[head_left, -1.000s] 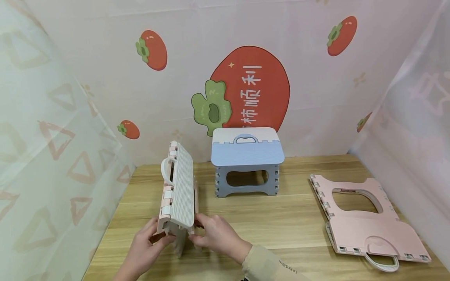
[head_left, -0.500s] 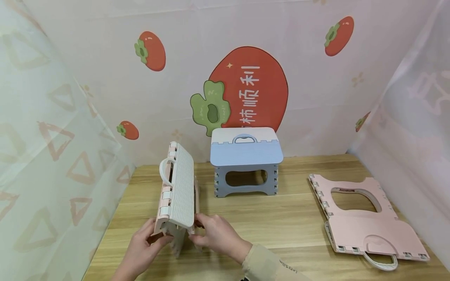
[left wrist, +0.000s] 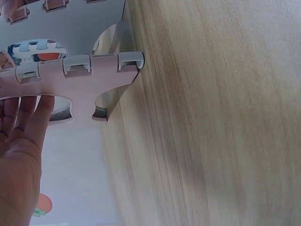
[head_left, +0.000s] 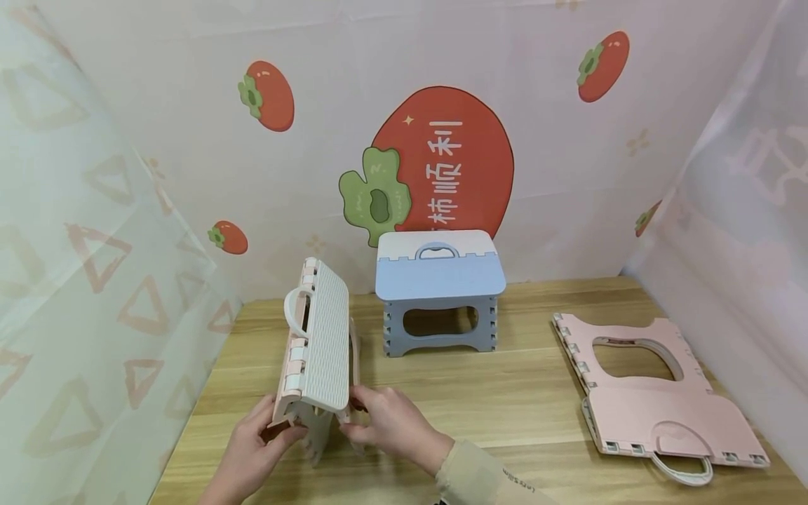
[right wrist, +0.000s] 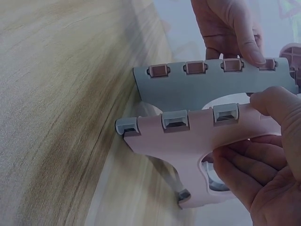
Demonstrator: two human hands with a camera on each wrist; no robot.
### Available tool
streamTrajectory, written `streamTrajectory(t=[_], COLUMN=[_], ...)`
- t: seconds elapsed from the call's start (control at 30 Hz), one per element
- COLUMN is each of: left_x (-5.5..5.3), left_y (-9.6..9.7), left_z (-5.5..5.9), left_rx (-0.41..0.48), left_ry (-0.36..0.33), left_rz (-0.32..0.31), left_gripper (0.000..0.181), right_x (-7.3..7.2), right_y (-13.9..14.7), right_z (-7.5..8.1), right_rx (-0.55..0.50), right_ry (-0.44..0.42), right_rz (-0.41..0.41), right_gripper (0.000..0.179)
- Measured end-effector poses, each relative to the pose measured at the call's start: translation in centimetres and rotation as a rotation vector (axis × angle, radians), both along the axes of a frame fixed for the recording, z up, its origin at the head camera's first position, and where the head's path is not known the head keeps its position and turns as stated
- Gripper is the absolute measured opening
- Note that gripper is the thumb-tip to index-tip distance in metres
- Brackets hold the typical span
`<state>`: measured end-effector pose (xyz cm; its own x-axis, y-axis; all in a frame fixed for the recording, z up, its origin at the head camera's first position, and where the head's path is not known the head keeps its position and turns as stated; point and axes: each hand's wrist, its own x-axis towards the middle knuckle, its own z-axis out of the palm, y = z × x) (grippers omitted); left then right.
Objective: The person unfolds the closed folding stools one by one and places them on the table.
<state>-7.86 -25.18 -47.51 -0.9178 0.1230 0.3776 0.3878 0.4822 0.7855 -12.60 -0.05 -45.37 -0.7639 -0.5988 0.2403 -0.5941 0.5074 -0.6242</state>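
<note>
A white-and-pink folding stool (head_left: 325,337) stands partly unfolded at the left of the table, its two top halves sloping down from the hinge and its legs spread apart. My left hand (head_left: 255,449) grips the near edge of its left leg panel. On the other side my right hand (head_left: 394,428) holds the right leg panel (right wrist: 188,155); in the right wrist view its thumb lies on the panel's edge and its fingers reach under the edge of the cutout. The left wrist view shows my left hand (left wrist: 21,155) with fingers inside a pink panel's opening.
A blue-and-white folding stool (head_left: 440,280) stands unfolded at the back centre. To the right, a pink folding stool (head_left: 678,414) lies folded flat with its handle toward me. A printed cloth (head_left: 549,175) covers the walls behind and beside the wooden table (head_left: 480,407).
The stool's left side has swung outward a little, and my left hand has moved slightly left with it. My right hand stays nearly where it was. The head view has shifted slightly.
</note>
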Motion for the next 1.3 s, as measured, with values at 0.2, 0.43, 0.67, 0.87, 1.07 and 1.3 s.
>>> streamTrajectory(t=[0.2,0.43,0.67,0.87,1.07,1.3], left_x=[0.0,-0.1,-0.1,-0.2,-0.2,-0.1], left_y=[-0.4,-0.8,-0.9,-1.2,-1.6,-1.9], left_z=[-0.3,-0.3,-0.1,-0.2,-0.2,-0.1], left_rx=[-0.012,0.01,0.023,0.0,-0.012,-0.032], left_ry=[-0.007,0.025,0.054,0.023,-0.006,-0.013], left_rz=[0.008,-0.014,-0.035,-0.015,-0.007,0.005], left_gripper=[0.042,0.044,0.044,0.044,0.044,0.044], right_x=[0.0,0.0,-0.1,-0.1,-0.1,-0.2], right_y=[0.1,0.2,0.3,0.5,0.5,0.5], right_z=[0.1,0.2,0.1,0.1,0.1,-0.1], right_rx=[0.012,0.027,0.028,0.031,0.035,0.038], right_ry=[0.011,0.007,0.031,0.043,0.055,0.087], right_rz=[0.0,-0.004,-0.003,-0.003,-0.001,0.009], right_gripper=[0.031,0.029,0.028,0.028,0.028,0.026])
